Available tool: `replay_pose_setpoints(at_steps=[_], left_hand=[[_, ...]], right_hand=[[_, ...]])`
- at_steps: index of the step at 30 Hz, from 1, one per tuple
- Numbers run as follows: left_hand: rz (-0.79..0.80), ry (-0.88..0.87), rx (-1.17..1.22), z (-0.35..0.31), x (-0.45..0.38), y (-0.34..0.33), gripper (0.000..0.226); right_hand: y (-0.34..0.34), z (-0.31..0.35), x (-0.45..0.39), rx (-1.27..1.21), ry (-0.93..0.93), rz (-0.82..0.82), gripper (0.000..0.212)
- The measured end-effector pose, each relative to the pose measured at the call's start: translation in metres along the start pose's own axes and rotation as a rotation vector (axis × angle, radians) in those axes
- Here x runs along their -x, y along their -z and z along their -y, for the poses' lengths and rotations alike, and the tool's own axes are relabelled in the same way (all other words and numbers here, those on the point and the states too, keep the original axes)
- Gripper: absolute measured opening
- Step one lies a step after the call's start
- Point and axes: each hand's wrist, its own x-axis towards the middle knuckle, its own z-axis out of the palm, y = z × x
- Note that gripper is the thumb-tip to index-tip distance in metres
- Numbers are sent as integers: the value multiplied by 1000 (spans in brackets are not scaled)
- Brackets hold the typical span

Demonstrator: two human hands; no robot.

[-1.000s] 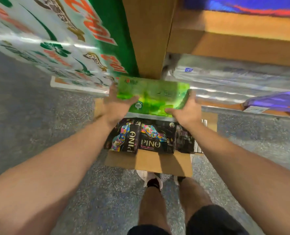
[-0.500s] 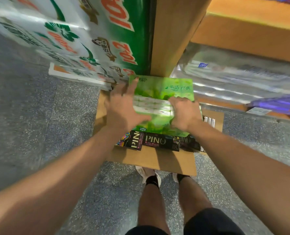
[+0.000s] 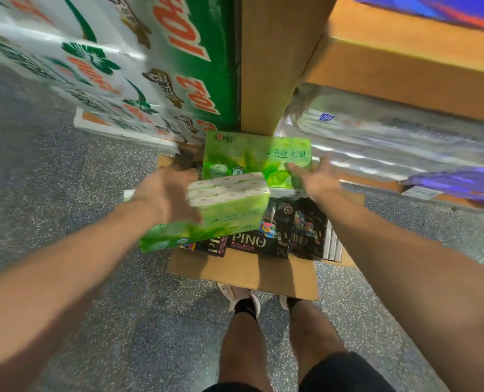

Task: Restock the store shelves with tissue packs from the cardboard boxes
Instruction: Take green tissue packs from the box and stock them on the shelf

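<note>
Your left hand (image 3: 167, 196) grips a green plastic-wrapped tissue pack (image 3: 221, 210), tilted above the open brown cardboard box (image 3: 243, 271) on the speckled floor. Your right hand (image 3: 314, 176) is spread, fingers touching a second flat green tissue pack (image 3: 252, 157) lying over the black PINO packs (image 3: 280, 233) inside the box.

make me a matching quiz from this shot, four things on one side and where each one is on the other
Things:
1. tilted green tissue pack
2. flat green tissue pack
3. black PINO packs
4. right hand

Places:
A. in the cardboard box, below the green packs
B. farther from the camera, printed face up
C. held by the left hand
D. at the flat pack's right edge

Pairs: 1-C, 2-B, 3-A, 4-D
</note>
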Motion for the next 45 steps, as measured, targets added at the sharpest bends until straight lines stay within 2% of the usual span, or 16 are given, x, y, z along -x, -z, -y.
replay_pose_setpoints(at_steps=[2, 5, 7, 10, 11, 13, 14, 16, 20, 28, 30, 33, 35, 39, 43, 45], left_hand=[[-14, 5, 30, -5, 0, -1, 51], [-39, -49, -13, -17, -3, -5, 56], [-55, -80, -73, -22, -8, -9, 64], [-63, -144, -138, -23, -10, -11, 75], [-52, -168, -165, -21, -10, -11, 80], [-20, -208, -206, -18, -10, -10, 89], [-8, -220, -215, -17, -10, -10, 91], [3, -234, -213, -18, -10, -10, 94], [-30, -247, -201, -20, -11, -11, 96], [-16, -281, -271, -13, -10, -16, 99], [-35, -318, -298, -13, -10, -18, 103], [-47, -338, -305, -16, -13, -19, 109], [-41, -327, -281, -19, -14, -18, 110], [-23, -299, -260, -25, -4, -14, 97], [-57, -184, -191, -21, 34, -1, 84], [-83, -144, -196, -19, 61, 14, 79]], right_hand=[[-16, -3, -9, -75, -56, 71, 100], [-27, -1, -14, -172, -93, 27, 89], [-29, -4, -14, -160, -103, -4, 93], [-29, -11, -10, -192, -294, 106, 108], [-28, -15, -7, -155, -347, 176, 123], [-23, -19, -11, 152, -329, 268, 148], [-20, -19, -15, 308, -253, 255, 152], [-11, -11, -18, 327, -91, 143, 152], [-10, 11, -26, 265, 211, 140, 134], [-13, 32, -19, 721, 211, 176, 123], [-12, 34, -18, 670, 279, 203, 120], [-8, 42, -14, 527, 387, 242, 90], [-9, 46, -10, 467, 425, 247, 80], [-11, 51, 14, 578, 471, 231, 96], [0, 57, 67, 754, 555, 46, 52], [21, 67, 98, 780, 587, 10, 43]])
